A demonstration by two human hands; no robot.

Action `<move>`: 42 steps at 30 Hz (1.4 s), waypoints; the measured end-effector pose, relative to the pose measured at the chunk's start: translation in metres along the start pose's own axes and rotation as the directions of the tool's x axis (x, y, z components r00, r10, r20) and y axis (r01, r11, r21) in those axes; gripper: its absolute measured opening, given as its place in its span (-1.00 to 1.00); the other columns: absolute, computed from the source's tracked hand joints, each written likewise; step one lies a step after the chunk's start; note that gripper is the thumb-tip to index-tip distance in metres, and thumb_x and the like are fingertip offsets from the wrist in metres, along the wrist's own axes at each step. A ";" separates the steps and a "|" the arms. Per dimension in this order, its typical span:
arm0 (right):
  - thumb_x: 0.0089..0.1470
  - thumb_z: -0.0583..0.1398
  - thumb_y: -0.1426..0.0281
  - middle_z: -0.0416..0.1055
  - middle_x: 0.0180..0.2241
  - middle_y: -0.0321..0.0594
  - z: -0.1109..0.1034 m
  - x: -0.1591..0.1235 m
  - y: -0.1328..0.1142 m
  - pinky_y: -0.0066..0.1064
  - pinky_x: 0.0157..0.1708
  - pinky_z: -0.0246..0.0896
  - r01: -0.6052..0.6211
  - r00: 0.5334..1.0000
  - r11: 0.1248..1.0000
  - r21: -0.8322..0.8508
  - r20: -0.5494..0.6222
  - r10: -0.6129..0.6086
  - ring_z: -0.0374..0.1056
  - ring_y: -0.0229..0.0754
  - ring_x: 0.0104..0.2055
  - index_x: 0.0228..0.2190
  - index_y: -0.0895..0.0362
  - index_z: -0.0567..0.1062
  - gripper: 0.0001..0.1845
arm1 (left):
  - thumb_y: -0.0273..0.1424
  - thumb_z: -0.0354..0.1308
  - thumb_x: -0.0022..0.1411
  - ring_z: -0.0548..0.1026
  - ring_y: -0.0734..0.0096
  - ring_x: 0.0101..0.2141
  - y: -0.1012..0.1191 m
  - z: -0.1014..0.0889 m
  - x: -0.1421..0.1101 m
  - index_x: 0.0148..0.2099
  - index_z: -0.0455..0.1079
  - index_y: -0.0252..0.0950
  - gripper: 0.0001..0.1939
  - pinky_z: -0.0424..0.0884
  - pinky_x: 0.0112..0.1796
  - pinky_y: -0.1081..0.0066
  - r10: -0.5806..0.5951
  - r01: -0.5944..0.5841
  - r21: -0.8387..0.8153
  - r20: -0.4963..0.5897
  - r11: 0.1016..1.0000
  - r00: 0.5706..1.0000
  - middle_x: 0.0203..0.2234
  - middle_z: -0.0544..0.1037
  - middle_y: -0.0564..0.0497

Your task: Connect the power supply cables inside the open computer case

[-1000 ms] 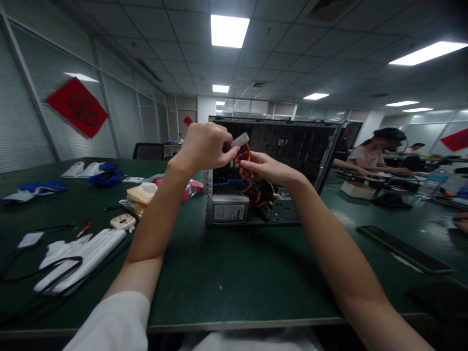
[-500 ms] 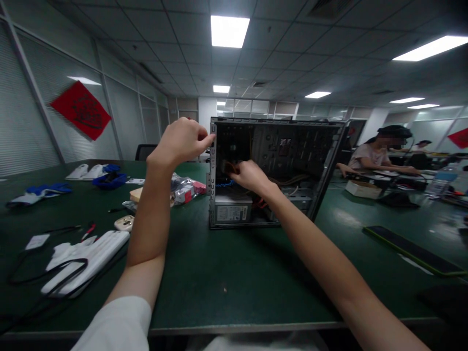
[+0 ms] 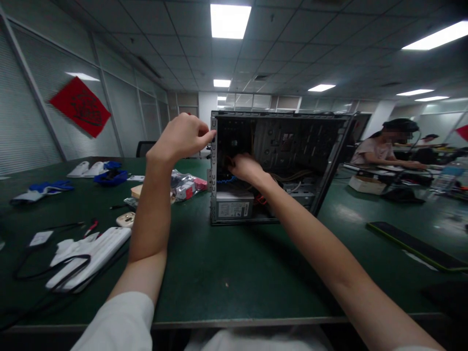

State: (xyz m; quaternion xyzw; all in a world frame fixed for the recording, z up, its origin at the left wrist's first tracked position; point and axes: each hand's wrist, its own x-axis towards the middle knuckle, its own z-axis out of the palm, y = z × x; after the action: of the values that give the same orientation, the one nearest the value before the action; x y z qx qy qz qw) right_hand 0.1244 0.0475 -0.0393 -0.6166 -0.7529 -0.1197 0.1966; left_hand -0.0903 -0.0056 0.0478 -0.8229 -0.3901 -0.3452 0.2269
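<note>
An open computer case [image 3: 278,113] stands on the green table, its inside facing me. At its left edge is my left hand [image 3: 183,134], the thumb at the metal rim and the other fingers curled behind, mostly hidden. A small bit of red shows just above that hand. My right hand [image 3: 246,167] reaches into the dark left part of the case, fingers closed near an orange-brown wire or part; what they grip is hidden. Below it sit a blue cable [image 3: 227,180] and the silver power supply [image 3: 234,208]. Red cables [image 3: 260,199] lie beside the power supply.
Left on the table are a white power strip [image 3: 93,258] with black cords, blue-and-white gloves [image 3: 49,187], a blue tray [image 3: 109,178] and bagged parts [image 3: 186,187]. To the right lie a dark flat bar [image 3: 413,246] and a white box [image 3: 366,184]. A person [image 3: 383,146] sits beyond.
The view has tilted down slightly, so the ceiling lights sit higher. My right hand has shifted a little inside the case, and less orange shows at its fingers. My left hand stays at the rim.
</note>
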 end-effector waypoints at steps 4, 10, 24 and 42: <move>0.40 0.10 0.19 0.61 0.03 0.24 -0.002 -0.001 0.000 -0.26 0.02 0.40 0.019 1.000 1.000 -0.001 0.006 -0.019 0.55 0.16 0.08 0.08 0.25 0.64 -0.51 | -0.18 0.10 0.41 0.29 0.40 -0.47 0.000 0.000 0.000 -0.38 0.62 -0.37 -0.55 0.15 -0.31 0.32 0.013 -0.013 -0.013 -0.004 1.000 1.000 -0.63 0.44 -0.04; 0.39 0.11 0.23 0.61 0.01 0.27 -0.003 -0.002 -0.001 -0.24 -0.01 0.42 0.030 1.000 1.000 -0.009 0.009 -0.029 0.58 0.18 0.04 0.06 0.27 0.65 -0.52 | -0.18 0.13 0.38 0.20 0.44 -0.52 -0.006 0.002 0.000 -0.47 0.56 -0.34 -0.54 0.19 -0.34 0.30 0.072 -0.074 -0.066 -0.028 0.995 0.997 -0.67 0.37 -0.02; 0.38 0.13 0.23 0.61 0.02 0.26 -0.002 -0.001 -0.003 -0.17 0.02 0.45 0.015 1.000 0.999 -0.048 -0.003 -0.015 0.57 0.25 0.08 0.07 0.28 0.65 -0.52 | -0.16 0.05 0.43 0.15 0.50 -0.51 -0.003 -0.001 0.000 -0.47 0.46 -0.35 -0.51 0.02 -0.37 0.29 0.035 -0.035 -0.022 0.035 0.999 0.999 -0.61 0.27 0.04; 0.42 0.09 0.28 0.59 0.07 0.24 0.003 0.008 -0.012 -0.21 0.03 0.45 0.019 0.999 0.996 -0.090 -0.040 -0.023 0.56 0.19 0.11 0.11 0.24 0.60 -0.56 | -0.23 0.11 0.41 0.12 0.48 -0.52 0.000 -0.001 0.001 -0.56 0.37 -0.32 -0.51 0.03 -0.37 0.30 0.063 -0.063 -0.047 -0.002 0.997 0.998 -0.66 0.18 0.08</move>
State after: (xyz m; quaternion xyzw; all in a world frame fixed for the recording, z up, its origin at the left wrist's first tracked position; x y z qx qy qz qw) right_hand 0.1111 0.0531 -0.0375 -0.6142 -0.7492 -0.1679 0.1827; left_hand -0.0898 -0.0057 0.0488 -0.8399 -0.3555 -0.3470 0.2184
